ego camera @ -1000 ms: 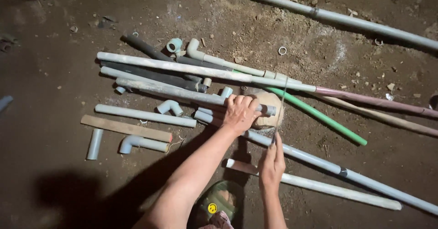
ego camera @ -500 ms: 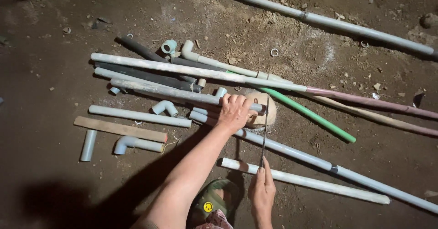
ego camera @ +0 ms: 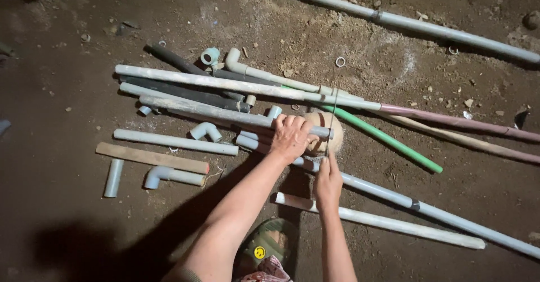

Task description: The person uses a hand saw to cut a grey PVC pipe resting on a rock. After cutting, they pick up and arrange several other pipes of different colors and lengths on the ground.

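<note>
Left hand (ego camera: 291, 137) clamps the grey pipe (ego camera: 225, 112) against a round block (ego camera: 332, 131), steadying it. Right hand (ego camera: 328, 182) has its grip closed on a thin saw blade (ego camera: 333, 119), set across the pipe.

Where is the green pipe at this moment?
In the head view, the green pipe lies on the dirt floor right of centre, slanting down to the right from near the left hand, just below the pink pipe.
</note>
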